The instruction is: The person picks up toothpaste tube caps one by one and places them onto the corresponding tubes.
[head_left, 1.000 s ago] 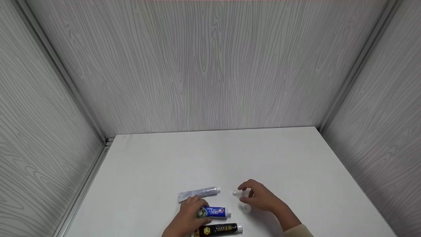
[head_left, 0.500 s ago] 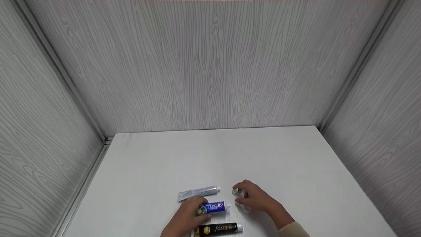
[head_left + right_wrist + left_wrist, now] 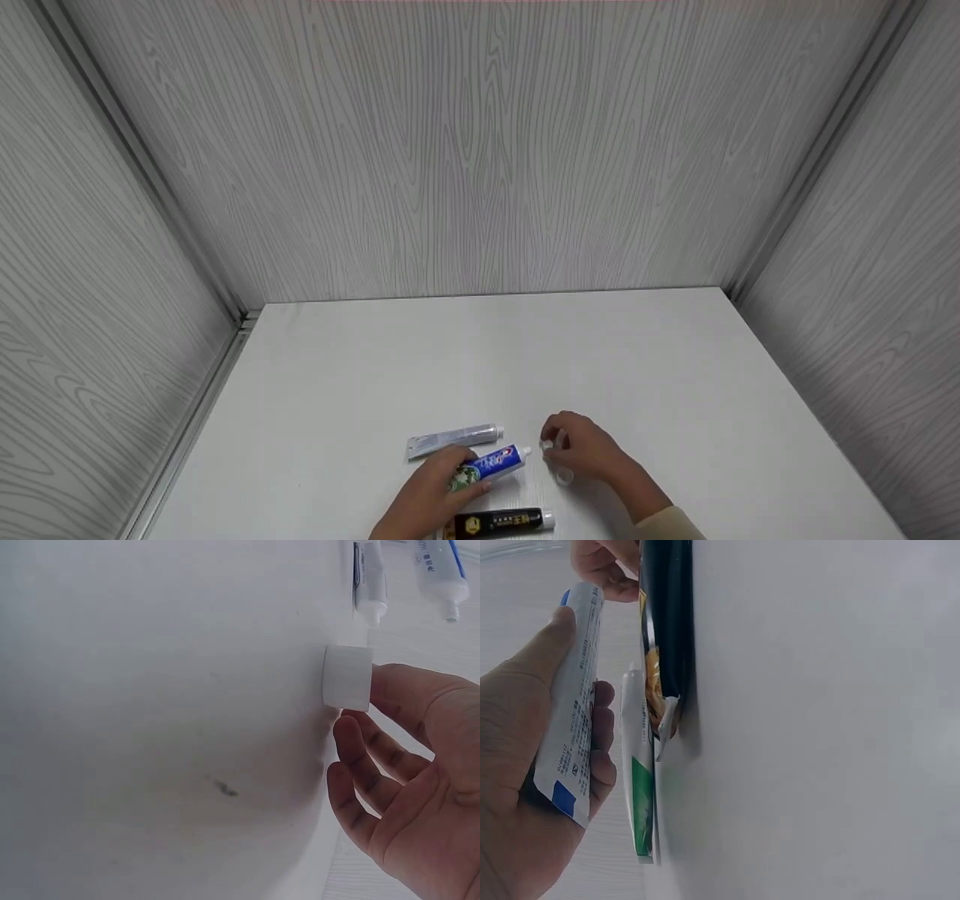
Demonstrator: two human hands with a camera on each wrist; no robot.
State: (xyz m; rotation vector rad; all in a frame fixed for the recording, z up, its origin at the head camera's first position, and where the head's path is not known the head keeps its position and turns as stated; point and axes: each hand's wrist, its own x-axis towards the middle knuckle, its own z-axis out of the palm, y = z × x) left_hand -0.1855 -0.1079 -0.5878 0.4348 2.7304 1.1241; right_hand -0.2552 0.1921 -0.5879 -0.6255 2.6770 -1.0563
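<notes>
My left hand [image 3: 427, 489] clamps round blue tube [image 3: 491, 465]; my right hand [image 3: 589, 448] pinches small white cap [image 3: 546, 445]; larger cap [image 3: 347, 679] just beside.

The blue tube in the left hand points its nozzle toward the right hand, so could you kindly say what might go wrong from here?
The blue tube looks uncapped, so a firm squeeze by the left hand could push paste out. The right hand appears to pinch a small white cap, which might slip. The round cap close by could get knocked away.
</notes>
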